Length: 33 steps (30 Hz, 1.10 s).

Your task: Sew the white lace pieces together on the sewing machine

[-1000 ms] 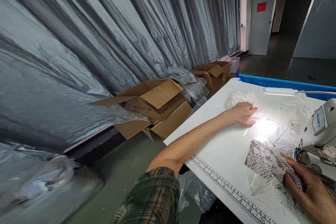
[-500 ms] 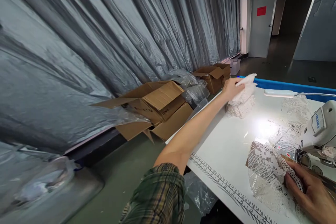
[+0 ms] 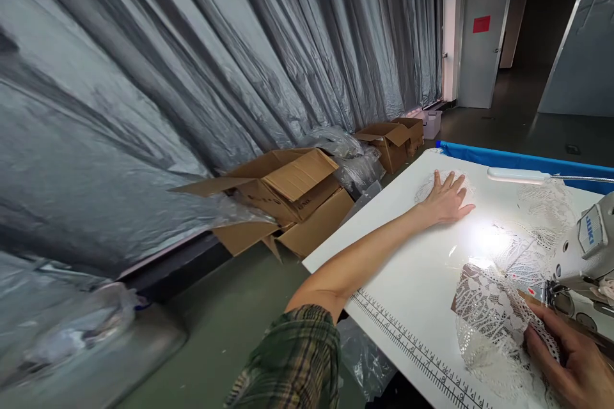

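Right hand [image 3: 568, 348] pinches near lace piece [image 3: 494, 313] between thumb and fingers, on white table [image 3: 407, 259] beside sewing machine [image 3: 582, 239]. Left hand [image 3: 446, 200] lies palm-down, fingers spread, on far lace [image 3: 423, 188]. Smoothing-down step, I'd guess; next move calls for light fingers. Cardboard box [image 3: 300, 176] by curtain [image 3: 215, 64] gapes open; contents, can't tell.

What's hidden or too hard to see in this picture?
Head view: middle of the round white lace piece, under the left hand.
Head view: rest of the white sewing machine, cut off by the right edge.
Head view: bottom inside the large open brown cardboard box, behind its flaps.
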{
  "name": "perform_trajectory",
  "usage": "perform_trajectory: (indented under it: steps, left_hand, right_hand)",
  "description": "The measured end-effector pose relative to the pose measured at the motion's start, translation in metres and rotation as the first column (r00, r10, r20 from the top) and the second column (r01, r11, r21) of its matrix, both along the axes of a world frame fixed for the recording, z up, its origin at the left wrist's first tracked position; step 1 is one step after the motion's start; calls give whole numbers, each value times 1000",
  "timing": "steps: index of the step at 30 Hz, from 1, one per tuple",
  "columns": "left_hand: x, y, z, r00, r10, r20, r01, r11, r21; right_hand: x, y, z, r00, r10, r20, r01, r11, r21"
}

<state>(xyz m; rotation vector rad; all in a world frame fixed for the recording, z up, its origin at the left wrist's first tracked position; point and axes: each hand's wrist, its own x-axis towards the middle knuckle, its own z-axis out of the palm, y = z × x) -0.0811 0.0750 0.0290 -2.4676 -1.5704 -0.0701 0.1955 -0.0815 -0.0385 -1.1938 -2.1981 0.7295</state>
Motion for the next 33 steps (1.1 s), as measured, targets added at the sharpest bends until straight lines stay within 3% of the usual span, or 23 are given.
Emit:
perform_trajectory:
  steps: [6,10,15,19,23,28,31,33]
  left_hand:
    - [-12,26,13,977,126,172,-106,987,-117]
    - [-22,29,10,940,260,220,-222,958,-183]
    - [-17,-15,-2,934,263,240,-207,950,-235]
    - [-12,-53,-14,947,208,244,-146,957,-249]
    - [-17,-46,-16,960,179,215,-136,970,-201]
    - [-25,-22,-6,980,140,142,-113,977,-179]
    - [-26,-22,-2,989,117,90,-110,991,-77]
    - [-22,-28,-1,994,57,90,-60,998,31]
  right_hand:
    - [-6,-1,7,999,-11,-43,13,999,41]
    - [-10,-1,10,997,-38,-66,43,997,69]
    - [-13,-4,22,995,-65,-73,65,998,-5]
    - [-16,-9,39,994,-55,-89,35,976,-216]
    - [-10,-10,46,991,-94,-98,48,916,-397]
    - [10,-20,49,942,-309,-131,163,763,-626]
    - [19,-30,58,867,-473,-156,222,647,-730]
    - [22,-34,61,827,-532,-182,222,607,-763]
